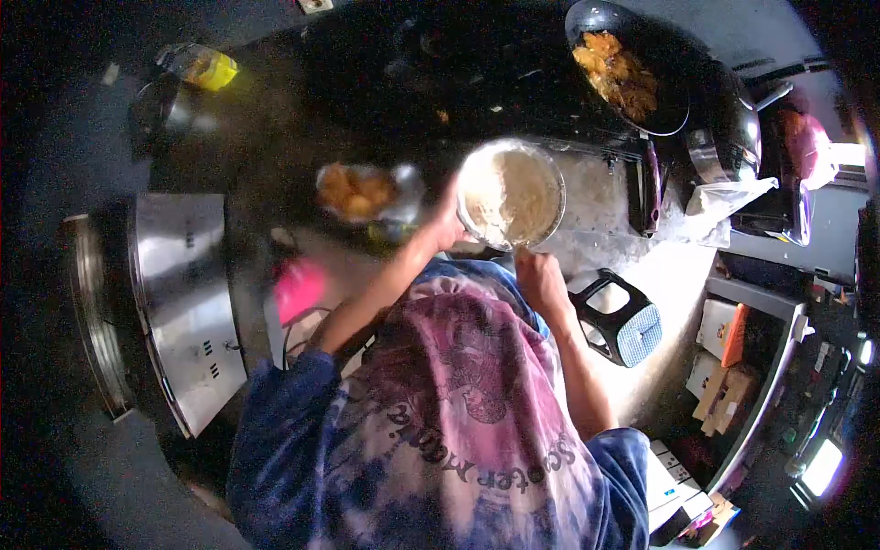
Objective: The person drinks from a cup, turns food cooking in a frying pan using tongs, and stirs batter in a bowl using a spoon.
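Note:
A round bowl [555, 174] with pale, thick batter [513, 197] inside is close in front of my body, over the counter's near edge. My left hand [448, 223] grips the bowl's left side, its fingers partly hidden beneath. At the near right rim, my right hand [543, 278] is closed in a fist. What it holds, if anything, is hidden from this angle. Left of the bowl, golden-brown fried pieces [357, 194] lie in a shiny dish or wrapper.
A frying pan [680, 117] with fried pieces sits at the far right, its handle pointing towards me. Beside it stand a dark pot [733, 119] and a plastic bag [724, 197]. A black step stool [596, 339] is below right. A yellow packet [213, 71] lies far left.

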Action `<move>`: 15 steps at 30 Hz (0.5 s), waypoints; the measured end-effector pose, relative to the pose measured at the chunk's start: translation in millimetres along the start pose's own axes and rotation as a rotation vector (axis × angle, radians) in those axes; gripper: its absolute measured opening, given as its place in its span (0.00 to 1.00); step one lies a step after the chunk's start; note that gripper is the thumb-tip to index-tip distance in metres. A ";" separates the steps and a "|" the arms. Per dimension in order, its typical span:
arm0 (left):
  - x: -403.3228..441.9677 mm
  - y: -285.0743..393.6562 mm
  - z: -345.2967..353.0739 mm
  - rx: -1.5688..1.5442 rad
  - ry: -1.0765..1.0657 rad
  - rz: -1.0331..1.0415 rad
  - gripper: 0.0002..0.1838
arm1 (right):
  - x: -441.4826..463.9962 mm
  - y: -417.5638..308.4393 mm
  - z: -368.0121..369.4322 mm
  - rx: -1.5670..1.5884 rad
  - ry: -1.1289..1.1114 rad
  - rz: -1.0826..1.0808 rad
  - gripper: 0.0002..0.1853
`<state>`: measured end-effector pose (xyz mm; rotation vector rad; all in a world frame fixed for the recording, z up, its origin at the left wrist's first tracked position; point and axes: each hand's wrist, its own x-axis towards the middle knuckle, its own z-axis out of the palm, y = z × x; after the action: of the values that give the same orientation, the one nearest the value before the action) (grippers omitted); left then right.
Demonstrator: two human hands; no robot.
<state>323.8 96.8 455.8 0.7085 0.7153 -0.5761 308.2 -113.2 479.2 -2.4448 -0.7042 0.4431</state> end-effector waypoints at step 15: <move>32.8 -39.1 18.1 -0.387 0.312 0.170 0.43 | 66.3 64.9 -109.1 -0.190 0.052 -0.052 0.07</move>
<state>324.6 51.2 426.6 0.4928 1.0119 -0.1612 435.4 -167.0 517.2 -2.5974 -0.8191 0.3036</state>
